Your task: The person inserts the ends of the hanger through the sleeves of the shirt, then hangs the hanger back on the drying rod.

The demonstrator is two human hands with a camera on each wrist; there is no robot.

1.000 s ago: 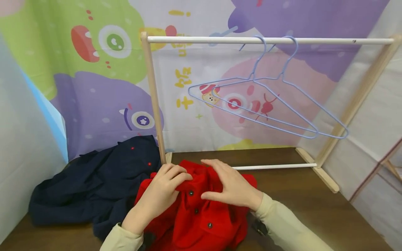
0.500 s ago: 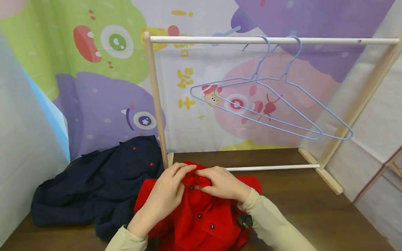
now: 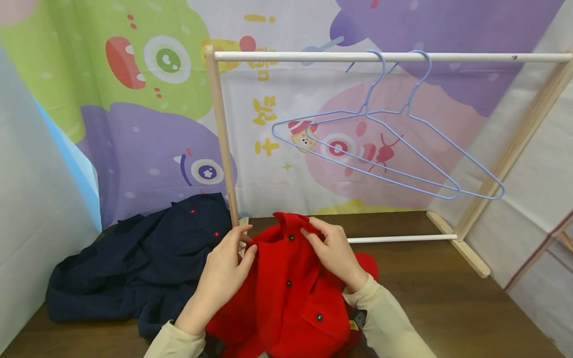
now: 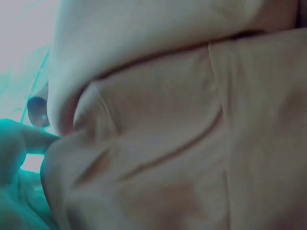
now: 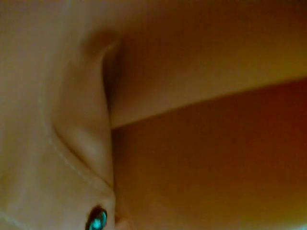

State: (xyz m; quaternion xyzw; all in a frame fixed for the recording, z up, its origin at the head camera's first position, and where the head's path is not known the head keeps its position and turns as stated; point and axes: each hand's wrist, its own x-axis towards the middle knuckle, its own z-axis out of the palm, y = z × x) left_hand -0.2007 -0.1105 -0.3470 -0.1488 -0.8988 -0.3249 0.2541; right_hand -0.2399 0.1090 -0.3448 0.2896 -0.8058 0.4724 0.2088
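- Red garment (image 3: 279, 308) at 6 o'clock in the head view, over the brown table (image 3: 429, 298), collar raised at 12 o'clock; 3 dark buttons (image 3: 288, 283) show.
- Left hand (image 3: 220, 268) at the garment's 10 o'clock: thumb and forefinger parted, tips at the cloth's edge; cannot tell whether it grips.
- Right hand (image 3: 334, 248) at the garment's 1 o'clock: thumb in front of the collar, fingers behind, pinching it.
- Navy garment (image 3: 147, 263) heaped at 9 o'clock from the red one, 2 red buttons visible.
- 2 blue hangers (image 3: 415, 128) at 1 o'clock, hooked over the rack's white bar (image 3: 304, 56).
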